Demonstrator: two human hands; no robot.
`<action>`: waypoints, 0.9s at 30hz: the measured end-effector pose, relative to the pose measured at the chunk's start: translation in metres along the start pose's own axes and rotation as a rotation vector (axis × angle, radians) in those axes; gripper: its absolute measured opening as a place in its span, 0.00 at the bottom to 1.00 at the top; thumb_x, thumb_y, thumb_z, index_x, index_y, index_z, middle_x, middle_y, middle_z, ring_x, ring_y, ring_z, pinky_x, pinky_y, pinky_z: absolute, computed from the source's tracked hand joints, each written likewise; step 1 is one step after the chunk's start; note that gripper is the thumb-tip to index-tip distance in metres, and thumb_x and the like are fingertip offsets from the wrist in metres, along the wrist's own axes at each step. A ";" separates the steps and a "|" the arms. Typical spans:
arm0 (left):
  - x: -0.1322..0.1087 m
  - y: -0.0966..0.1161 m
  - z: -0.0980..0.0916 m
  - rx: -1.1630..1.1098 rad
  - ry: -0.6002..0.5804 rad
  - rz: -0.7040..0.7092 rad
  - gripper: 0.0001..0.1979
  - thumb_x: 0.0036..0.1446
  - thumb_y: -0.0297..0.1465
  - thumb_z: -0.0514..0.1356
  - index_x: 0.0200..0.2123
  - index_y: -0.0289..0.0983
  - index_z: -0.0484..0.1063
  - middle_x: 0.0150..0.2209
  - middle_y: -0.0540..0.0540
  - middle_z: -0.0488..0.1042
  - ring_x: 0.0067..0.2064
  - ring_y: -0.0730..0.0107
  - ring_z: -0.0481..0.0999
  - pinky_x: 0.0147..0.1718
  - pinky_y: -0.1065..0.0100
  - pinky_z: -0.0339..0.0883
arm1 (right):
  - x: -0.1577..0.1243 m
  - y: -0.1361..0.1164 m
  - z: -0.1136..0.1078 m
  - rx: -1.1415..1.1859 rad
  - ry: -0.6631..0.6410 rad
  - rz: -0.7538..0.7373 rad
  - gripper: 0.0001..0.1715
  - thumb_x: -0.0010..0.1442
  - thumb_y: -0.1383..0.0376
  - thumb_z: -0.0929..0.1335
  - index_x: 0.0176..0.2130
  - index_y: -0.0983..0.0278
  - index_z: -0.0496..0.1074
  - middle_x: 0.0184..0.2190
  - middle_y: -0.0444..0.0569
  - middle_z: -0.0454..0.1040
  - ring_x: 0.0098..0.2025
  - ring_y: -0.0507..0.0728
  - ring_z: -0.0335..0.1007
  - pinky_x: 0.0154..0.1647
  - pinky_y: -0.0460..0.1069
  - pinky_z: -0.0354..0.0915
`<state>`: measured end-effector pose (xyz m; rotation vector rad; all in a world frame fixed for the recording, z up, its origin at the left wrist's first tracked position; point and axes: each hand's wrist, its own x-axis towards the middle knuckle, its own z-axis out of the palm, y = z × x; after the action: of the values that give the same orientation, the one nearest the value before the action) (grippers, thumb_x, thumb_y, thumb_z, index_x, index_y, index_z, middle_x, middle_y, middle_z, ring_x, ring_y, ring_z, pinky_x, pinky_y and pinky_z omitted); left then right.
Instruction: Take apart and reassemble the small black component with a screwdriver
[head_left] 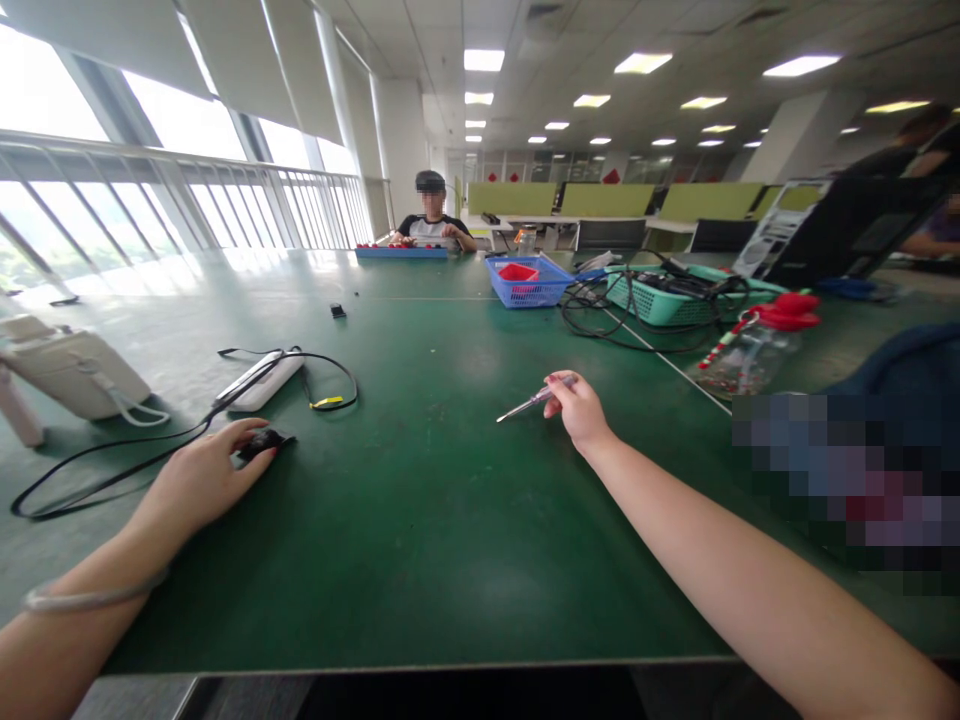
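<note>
My right hand (579, 412) grips a screwdriver (525, 405) by its clear handle, above the right-centre of the green table (420, 540). Its metal shaft points left and slightly down. On the left side, my left hand (202, 470) closes its fingers and thumb round a small black object (264, 442) at the tabletop. The fingers cover part of that object, so its exact kind cannot be made out. Just beyond the left hand lies a white power-bank-like device (264, 380) with a black cable (346, 372) looped over it.
A cream case (75, 370) with a strap stands far left. Farther back are a small black piece (338, 311), a blue basket (529, 290) and a green basket (660, 310) full of cables. A red-lidded bottle (757, 350) stands right. Another person (431, 225) sits opposite, behind a blue tray (401, 253).
</note>
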<state>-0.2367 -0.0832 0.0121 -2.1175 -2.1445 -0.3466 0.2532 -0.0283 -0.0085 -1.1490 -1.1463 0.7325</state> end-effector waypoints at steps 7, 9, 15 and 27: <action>-0.003 0.024 -0.011 -0.059 -0.093 0.077 0.27 0.56 0.49 0.52 0.55 0.43 0.68 0.43 0.45 0.78 0.43 0.56 0.76 0.41 0.64 0.67 | -0.002 -0.004 -0.001 -0.085 -0.020 -0.031 0.15 0.56 0.53 0.68 0.33 0.62 0.68 0.21 0.41 0.71 0.17 0.50 0.65 0.22 0.46 0.63; -0.004 0.046 -0.022 -0.105 -0.111 0.177 0.25 0.57 0.47 0.53 0.54 0.43 0.70 0.44 0.44 0.77 0.45 0.55 0.76 0.43 0.63 0.67 | -0.007 -0.011 0.000 -0.164 -0.052 -0.077 0.15 0.57 0.52 0.67 0.33 0.62 0.68 0.20 0.41 0.70 0.18 0.50 0.65 0.23 0.46 0.64; 0.005 0.150 -0.039 -0.268 -0.083 0.517 0.18 0.57 0.41 0.55 0.50 0.46 0.72 0.46 0.47 0.77 0.48 0.57 0.74 0.50 0.60 0.65 | -0.024 -0.033 0.001 -0.340 -0.235 -0.256 0.16 0.60 0.53 0.66 0.35 0.62 0.72 0.24 0.45 0.74 0.21 0.51 0.67 0.24 0.46 0.63; 0.045 0.263 0.028 -0.388 -0.031 0.540 0.20 0.58 0.32 0.58 0.54 0.42 0.68 0.45 0.42 0.77 0.48 0.56 0.74 0.49 0.58 0.66 | -0.024 -0.038 -0.004 -0.355 -0.273 -0.281 0.13 0.61 0.56 0.66 0.38 0.63 0.74 0.27 0.47 0.77 0.24 0.53 0.71 0.29 0.48 0.67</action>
<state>0.0264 -0.0326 0.0182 -2.8072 -1.5104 -0.7121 0.2457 -0.0627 0.0204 -1.1671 -1.6804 0.4871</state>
